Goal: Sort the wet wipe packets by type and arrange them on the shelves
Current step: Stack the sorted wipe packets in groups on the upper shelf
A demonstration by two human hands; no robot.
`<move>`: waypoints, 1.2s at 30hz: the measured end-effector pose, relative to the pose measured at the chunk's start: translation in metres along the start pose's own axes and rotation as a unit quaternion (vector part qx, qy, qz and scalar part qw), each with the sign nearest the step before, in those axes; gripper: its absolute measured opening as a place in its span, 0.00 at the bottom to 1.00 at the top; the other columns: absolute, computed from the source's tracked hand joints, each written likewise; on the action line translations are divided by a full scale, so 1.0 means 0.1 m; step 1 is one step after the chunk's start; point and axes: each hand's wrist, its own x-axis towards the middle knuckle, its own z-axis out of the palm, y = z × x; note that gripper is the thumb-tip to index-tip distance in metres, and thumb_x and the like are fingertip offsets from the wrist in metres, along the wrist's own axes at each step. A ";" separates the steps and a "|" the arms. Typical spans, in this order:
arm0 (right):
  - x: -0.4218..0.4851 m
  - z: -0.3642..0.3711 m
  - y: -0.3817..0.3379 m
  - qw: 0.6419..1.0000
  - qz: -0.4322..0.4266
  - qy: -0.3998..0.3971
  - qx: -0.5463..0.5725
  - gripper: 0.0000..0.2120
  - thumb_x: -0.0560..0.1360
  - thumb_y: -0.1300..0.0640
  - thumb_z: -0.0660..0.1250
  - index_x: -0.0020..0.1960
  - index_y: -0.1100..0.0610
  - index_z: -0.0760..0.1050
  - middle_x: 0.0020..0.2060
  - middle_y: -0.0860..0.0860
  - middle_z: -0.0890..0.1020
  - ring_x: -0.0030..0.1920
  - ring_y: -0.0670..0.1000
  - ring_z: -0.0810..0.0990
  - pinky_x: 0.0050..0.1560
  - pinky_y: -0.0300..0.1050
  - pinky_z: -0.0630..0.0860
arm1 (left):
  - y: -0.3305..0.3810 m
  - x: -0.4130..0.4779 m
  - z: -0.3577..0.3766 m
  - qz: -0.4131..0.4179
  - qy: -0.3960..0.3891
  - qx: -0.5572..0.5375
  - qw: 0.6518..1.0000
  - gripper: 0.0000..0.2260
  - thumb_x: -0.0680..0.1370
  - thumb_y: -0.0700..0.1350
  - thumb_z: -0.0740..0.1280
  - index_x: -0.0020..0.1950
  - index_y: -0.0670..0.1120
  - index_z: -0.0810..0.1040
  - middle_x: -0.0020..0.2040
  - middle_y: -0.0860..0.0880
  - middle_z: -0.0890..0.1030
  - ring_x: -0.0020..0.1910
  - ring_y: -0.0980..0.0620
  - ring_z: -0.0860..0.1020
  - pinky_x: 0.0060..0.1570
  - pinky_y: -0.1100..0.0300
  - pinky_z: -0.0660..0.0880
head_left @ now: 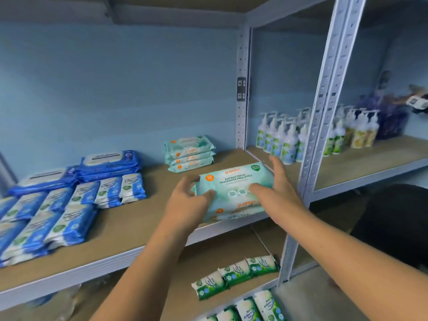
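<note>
Teal wipe packets (234, 188) (a small stack) lie at the shelf (129, 218) front edge, held endwise. The left hand (187, 200) curls its fingers round; the right hand (275, 188) presses its thumb on top — best slid back squarely, flush against the matching stack (188, 152).

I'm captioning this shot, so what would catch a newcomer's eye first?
Two hands grip mint packets at the front of the shelf: left hand on their left end, right hand on their right. Blue packets crowd its left; pump bottles stand in the bay to the right.
</note>
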 end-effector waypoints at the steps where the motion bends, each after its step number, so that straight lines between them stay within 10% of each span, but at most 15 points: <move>1: 0.08 0.07 0.00 1.000 -0.001 -0.013 0.005 0.36 0.77 0.60 0.67 0.79 0.42 0.55 0.60 0.42 0.75 0.44 0.39 0.75 0.37 0.25 0.69 | 0.01 0.10 -0.05 -0.005 0.006 0.017 1.000 0.16 0.74 0.48 0.73 0.59 0.60 0.74 0.51 0.48 0.84 0.44 0.46 0.85 0.48 0.45 0.83; 12: 0.71 0.70 0.34 0.992 0.040 -0.098 -0.064 0.31 0.78 0.50 0.68 0.78 0.43 0.60 0.65 0.41 0.75 0.59 0.44 0.74 0.62 0.42 0.69 | -0.37 0.71 -0.25 -0.036 -0.014 0.158 0.987 0.23 0.77 0.54 0.69 0.71 0.60 0.69 0.59 0.49 0.80 0.50 0.49 0.82 0.53 0.52 0.81; 16: 0.71 0.63 0.32 0.970 0.006 -0.113 -0.215 0.32 0.79 0.42 0.62 0.79 0.41 0.53 0.75 0.49 0.60 0.74 0.55 0.63 0.73 0.54 0.63 | -0.43 0.67 -0.28 0.141 0.024 0.372 0.917 0.27 0.76 0.58 0.68 0.74 0.59 0.67 0.68 0.50 0.74 0.64 0.46 0.75 0.64 0.54 0.71; 21: 0.44 0.58 0.18 0.873 -0.186 -0.133 -0.430 0.35 0.68 0.46 0.61 0.74 0.41 0.58 0.72 0.43 0.59 0.73 0.53 0.56 0.69 0.58 0.61 | -0.54 0.52 -0.23 0.224 -0.068 0.459 0.857 0.33 0.74 0.57 0.70 0.77 0.61 0.63 0.78 0.56 0.59 0.71 0.48 0.65 0.69 0.54 0.69; 25: 0.44 0.61 0.32 0.837 -0.218 -0.111 -0.490 0.38 0.70 0.50 0.67 0.76 0.43 0.56 0.74 0.45 0.59 0.73 0.55 0.57 0.69 0.56 0.62 | -0.65 0.56 -0.10 0.248 -0.008 0.438 0.864 0.31 0.72 0.43 0.72 0.74 0.56 0.70 0.75 0.48 0.67 0.67 0.44 0.70 0.65 0.52 0.72; 36: 0.86 0.43 0.71 0.802 -0.279 -0.052 -0.526 0.45 0.52 0.61 0.81 0.68 0.50 0.72 0.61 0.53 0.78 0.57 0.56 0.75 0.53 0.52 0.77 | -0.78 0.85 0.28 0.263 0.020 0.346 0.900 0.30 0.70 0.45 0.78 0.70 0.61 0.76 0.73 0.54 0.72 0.69 0.48 0.72 0.67 0.55 0.70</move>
